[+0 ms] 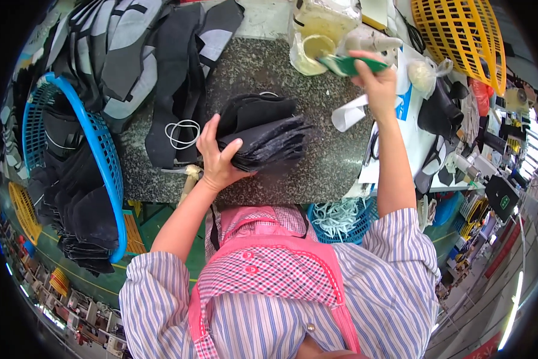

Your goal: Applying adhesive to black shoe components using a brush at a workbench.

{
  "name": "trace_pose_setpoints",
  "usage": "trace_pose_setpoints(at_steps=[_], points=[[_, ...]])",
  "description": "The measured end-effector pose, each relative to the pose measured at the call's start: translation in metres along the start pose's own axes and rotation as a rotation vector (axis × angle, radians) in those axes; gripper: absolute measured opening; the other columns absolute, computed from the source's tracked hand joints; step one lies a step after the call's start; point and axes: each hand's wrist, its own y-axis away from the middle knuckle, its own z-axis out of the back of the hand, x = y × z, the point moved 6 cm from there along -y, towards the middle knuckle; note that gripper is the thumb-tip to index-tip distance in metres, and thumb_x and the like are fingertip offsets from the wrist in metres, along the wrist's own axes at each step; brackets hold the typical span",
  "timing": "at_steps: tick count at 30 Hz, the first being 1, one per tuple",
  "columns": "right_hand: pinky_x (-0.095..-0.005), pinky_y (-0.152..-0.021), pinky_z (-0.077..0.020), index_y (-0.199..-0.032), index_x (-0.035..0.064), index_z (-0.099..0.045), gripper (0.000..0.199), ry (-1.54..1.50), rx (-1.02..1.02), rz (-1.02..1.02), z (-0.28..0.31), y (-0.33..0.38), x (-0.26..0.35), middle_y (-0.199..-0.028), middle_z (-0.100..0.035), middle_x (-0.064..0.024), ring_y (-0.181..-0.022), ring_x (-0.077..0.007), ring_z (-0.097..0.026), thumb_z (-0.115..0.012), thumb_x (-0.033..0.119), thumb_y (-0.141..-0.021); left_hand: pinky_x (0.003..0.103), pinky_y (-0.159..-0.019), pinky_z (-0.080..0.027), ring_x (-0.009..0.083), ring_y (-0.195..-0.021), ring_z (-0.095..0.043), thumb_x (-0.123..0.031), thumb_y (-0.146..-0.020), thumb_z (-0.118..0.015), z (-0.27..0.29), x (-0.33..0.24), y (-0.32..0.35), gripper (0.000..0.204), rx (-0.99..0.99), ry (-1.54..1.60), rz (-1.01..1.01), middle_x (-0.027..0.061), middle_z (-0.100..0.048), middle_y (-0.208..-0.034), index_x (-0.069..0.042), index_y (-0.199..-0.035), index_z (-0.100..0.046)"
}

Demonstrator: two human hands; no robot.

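My left hand [220, 157] grips the left end of a thick stack of black fabric pieces [267, 139], whose layered edges fan out to the right just above the stone worktop. In my right hand [375, 90], higher up and to the right, is a green-handled brush [369, 64], blurred by motion. Its pale end points left, at the mouth of a glue-crusted, yellowish cut-open container [314, 49]; whether it touches the rim I cannot tell. A curled white paper strip [348, 113] lies below my right hand.
The speckled stone worktop [323, 161] carries black and grey cut pieces [140, 57] at the left. A blue basket [114, 173] full of black pieces stands left of it. A yellow basket [460, 36] is at the upper right, and a blue basket of pale strips [341, 218] sits below the edge.
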Motion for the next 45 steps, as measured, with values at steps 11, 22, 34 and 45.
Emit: trace_pose_setpoints(at_steps=[11,22,34,45], points=[[-0.0245,-0.066,-0.0477,-0.089,0.0007,-0.053,0.013,-0.318,0.722,-0.184,-0.115,0.020,0.023,-0.086,-0.059,-0.0120,-0.079,-0.0159,-0.057,-0.052,0.007,-0.077,0.046,-0.084,-0.027,0.0417,-0.108,-0.035,-0.034,-0.033,-0.078,-0.002,0.008,-0.002,0.087,-0.064,0.092,0.027,0.0250,-0.027,-0.126,-0.024,-0.110,-0.037],[-0.0212,-0.055,-0.0399,-0.073,0.0031,-0.048,0.018,0.040,0.567,-0.046,-0.111,-0.010,0.017,-0.064,-0.052,-0.0002,-0.062,-0.0082,-0.050,-0.062,0.014,-0.070,0.046,-0.084,-0.028,0.0405,-0.106,-0.036,-0.037,-0.039,-0.077,-0.001,0.007,0.003,0.083,-0.073,0.071,0.024,0.0226,-0.030,-0.123,-0.023,-0.110,-0.037],[-0.0221,-0.059,-0.0410,-0.075,0.0056,-0.043,0.014,-0.209,0.632,-0.091,-0.139,0.010,0.026,-0.066,-0.051,-0.0015,-0.067,-0.0090,-0.052,-0.057,0.007,-0.072,0.046,-0.084,-0.028,0.0398,-0.105,-0.038,-0.042,-0.044,-0.075,-0.004,0.009,0.001,0.077,-0.123,0.080,-0.015,0.0184,-0.035,-0.116,-0.020,-0.108,-0.038],[-0.0198,-0.046,-0.0351,-0.075,0.0070,-0.058,0.014,0.281,0.069,0.138,-0.034,-0.021,0.003,-0.058,-0.053,0.0020,-0.051,-0.0057,-0.045,-0.063,0.020,-0.073,0.046,-0.087,-0.027,0.0391,-0.107,-0.033,-0.037,-0.039,-0.079,0.006,-0.003,-0.015,0.092,-0.020,0.075,0.034,0.0185,-0.033,-0.115,-0.014,-0.115,-0.033]])
